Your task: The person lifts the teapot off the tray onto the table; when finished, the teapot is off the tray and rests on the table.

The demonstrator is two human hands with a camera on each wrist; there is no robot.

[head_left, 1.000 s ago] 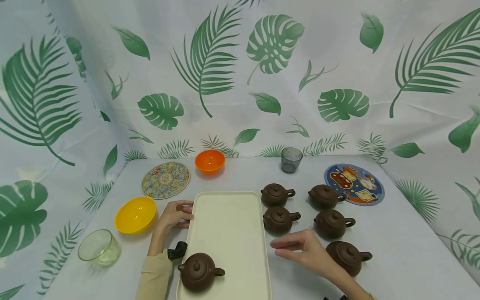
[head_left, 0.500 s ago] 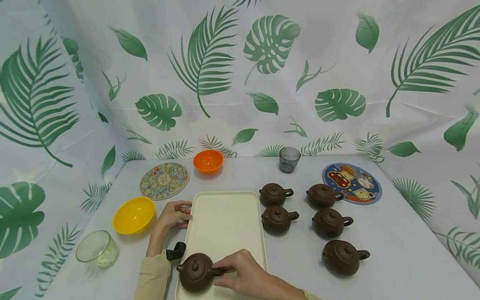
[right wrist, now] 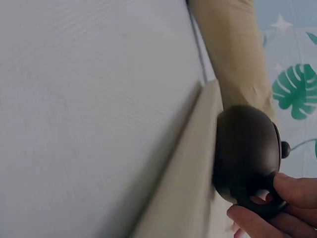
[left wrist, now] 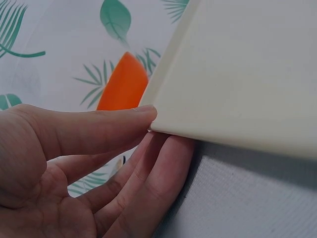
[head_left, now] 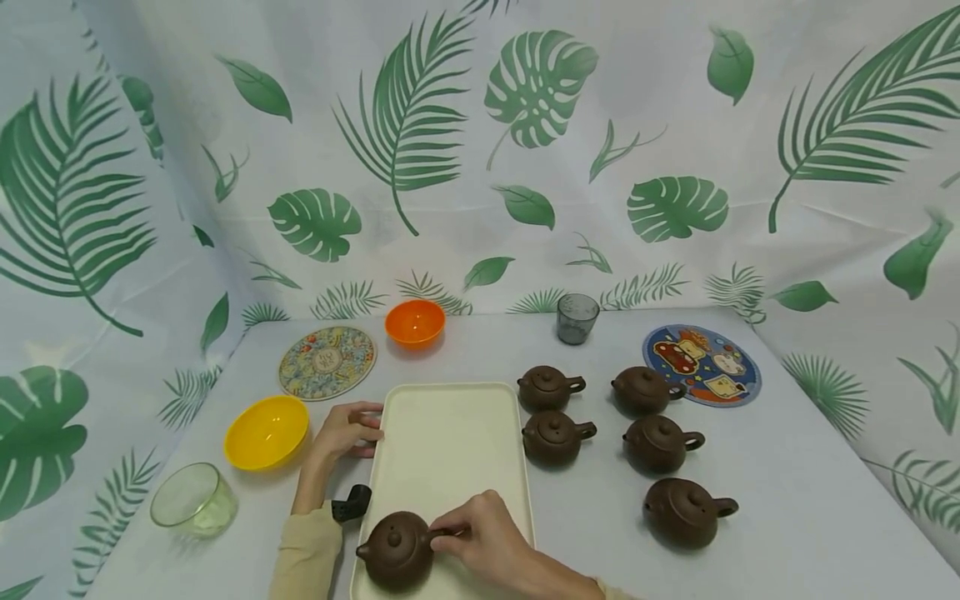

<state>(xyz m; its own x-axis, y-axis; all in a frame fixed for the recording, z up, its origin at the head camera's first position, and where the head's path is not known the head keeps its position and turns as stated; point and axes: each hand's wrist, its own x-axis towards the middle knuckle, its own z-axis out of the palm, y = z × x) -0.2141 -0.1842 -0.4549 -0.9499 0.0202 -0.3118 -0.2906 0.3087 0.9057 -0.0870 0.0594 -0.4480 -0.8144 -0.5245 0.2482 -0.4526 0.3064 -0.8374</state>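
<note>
Fingers of the right hand (head_left: pixel 487 537) pinch the handle of the brown teapot (head_left: pixel 396 549) at the near end of the cream tray (head_left: pixel 450 433); a second ago that hand hovered apart beside the tray, so the grip is new and the pot has turned slightly. Left hand (head_left: pixel 347 429) still grips the tray's left edge, thumb above and fingers beneath. Five other teapots (head_left: pixel 557 438) wait on the table (head_left: pixel 787 467).

right forearm (head_left: pixel 555 583) cut off, teapot handle (head_left: pixel 441 533) hidden
</note>
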